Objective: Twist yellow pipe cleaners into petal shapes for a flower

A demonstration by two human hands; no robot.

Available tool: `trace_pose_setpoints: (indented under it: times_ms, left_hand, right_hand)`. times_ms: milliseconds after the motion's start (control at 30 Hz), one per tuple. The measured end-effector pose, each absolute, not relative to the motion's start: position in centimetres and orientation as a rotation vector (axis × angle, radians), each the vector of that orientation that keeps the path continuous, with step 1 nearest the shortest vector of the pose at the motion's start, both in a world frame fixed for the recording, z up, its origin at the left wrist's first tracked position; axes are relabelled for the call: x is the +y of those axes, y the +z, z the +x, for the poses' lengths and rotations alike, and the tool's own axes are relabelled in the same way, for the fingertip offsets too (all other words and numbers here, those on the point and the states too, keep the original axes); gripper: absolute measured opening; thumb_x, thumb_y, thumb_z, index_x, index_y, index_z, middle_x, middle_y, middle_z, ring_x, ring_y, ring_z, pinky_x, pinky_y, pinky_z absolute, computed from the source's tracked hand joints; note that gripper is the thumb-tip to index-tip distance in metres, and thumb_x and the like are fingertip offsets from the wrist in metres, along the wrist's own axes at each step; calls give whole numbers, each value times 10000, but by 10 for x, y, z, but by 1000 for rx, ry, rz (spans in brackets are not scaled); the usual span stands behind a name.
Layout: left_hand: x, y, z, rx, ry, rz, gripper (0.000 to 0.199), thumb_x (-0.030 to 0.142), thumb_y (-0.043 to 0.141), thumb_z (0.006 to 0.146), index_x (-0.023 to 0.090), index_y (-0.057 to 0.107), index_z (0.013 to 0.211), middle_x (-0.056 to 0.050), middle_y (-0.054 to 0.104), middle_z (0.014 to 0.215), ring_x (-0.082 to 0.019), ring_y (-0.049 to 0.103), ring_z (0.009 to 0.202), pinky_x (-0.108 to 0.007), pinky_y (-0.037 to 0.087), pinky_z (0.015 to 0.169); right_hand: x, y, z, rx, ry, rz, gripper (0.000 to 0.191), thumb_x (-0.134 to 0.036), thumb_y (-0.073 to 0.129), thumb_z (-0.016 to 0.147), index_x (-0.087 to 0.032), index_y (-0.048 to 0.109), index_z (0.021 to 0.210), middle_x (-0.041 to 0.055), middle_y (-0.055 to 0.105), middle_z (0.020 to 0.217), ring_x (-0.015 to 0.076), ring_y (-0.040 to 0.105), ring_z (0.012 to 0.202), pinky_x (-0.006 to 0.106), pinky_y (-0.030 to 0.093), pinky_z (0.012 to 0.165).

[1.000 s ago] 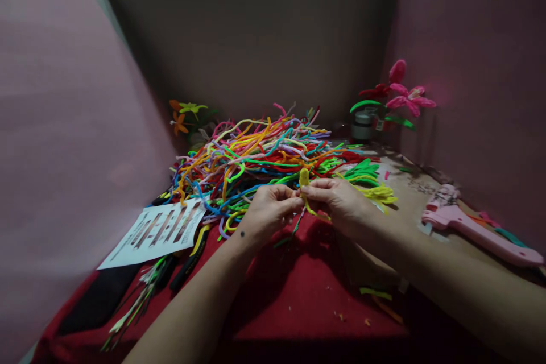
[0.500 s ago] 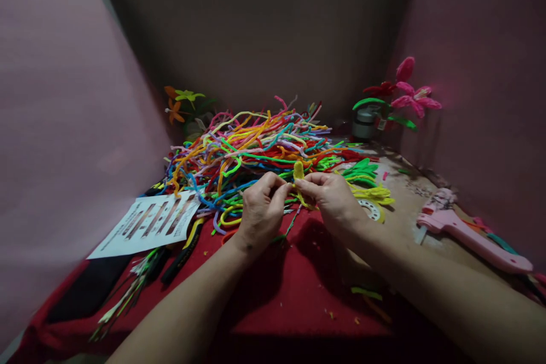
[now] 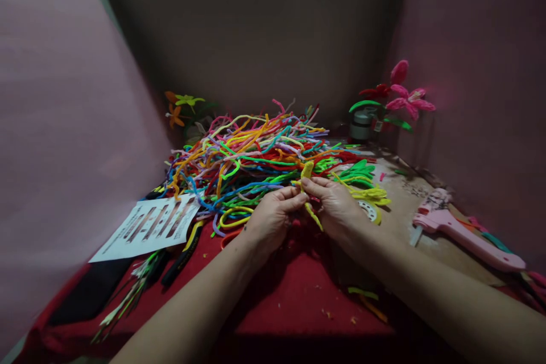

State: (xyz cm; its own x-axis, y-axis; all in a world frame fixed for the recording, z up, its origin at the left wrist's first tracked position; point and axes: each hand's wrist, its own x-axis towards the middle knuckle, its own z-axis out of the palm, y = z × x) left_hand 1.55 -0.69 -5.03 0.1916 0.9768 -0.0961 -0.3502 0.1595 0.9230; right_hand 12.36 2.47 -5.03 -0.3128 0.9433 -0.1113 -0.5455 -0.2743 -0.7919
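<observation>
A yellow fuzzy piece (image 3: 306, 170) stands upright between my hands, with a yellow strand hanging below toward the red cloth (image 3: 294, 296). My right hand (image 3: 336, 200) pinches it at its middle, thumb and fingertips together. My left hand (image 3: 273, 215) is closed, its thumb and forefinger pressed together at the piece's left side, where a short yellow end shows. Behind both hands lies a big heap of coloured fuzzy stems (image 3: 251, 148).
At the right are a pink glue gun (image 3: 469, 236), a tape roll (image 3: 369, 211), and yellow (image 3: 375, 196) and green bundles (image 3: 358, 173). A printed sheet (image 3: 149, 224), black-and-yellow handles (image 3: 183, 253) and thin stems (image 3: 130, 296) lie left. Fuzzy flowers (image 3: 412, 101) stand behind.
Both hands have moved slightly right and closer together. The yellow piece has turned and tilts more, and its lower strand now hangs further down. The view has shifted a little.
</observation>
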Motion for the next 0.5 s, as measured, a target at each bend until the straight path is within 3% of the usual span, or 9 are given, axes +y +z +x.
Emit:
trace_pose_setpoints:
  times_ms: [233,400,500]
  left_hand:
    - [-16,-43,15,975,960,1127,208,315,613,700,137,506,685,5,552,563,-86,509,431,-209,405,437]
    - [-17,-45,21,1283,975,1368,216,276,573,704,165,432,585,69,445,423,-35,341,300,-160,241,317]
    - [-18,-48,26,1348,928,1434,211,290,529,735,180,412,598,83,423,398,-41,320,272,-162,217,291]
  right_hand:
    - [24,-59,125,-1013,1653,-842,261,-374,659,623,-165,501,621,-56,468,435,70,390,326,207,284,339]
    - [30,-65,129,-1106,1447,-873,267,-354,641,627,-161,473,553,-56,433,470,60,365,418,210,277,421]
    - [33,-69,132,-1153,1393,-889,260,-366,613,651,-164,477,561,-52,437,499,66,352,442,218,273,442]
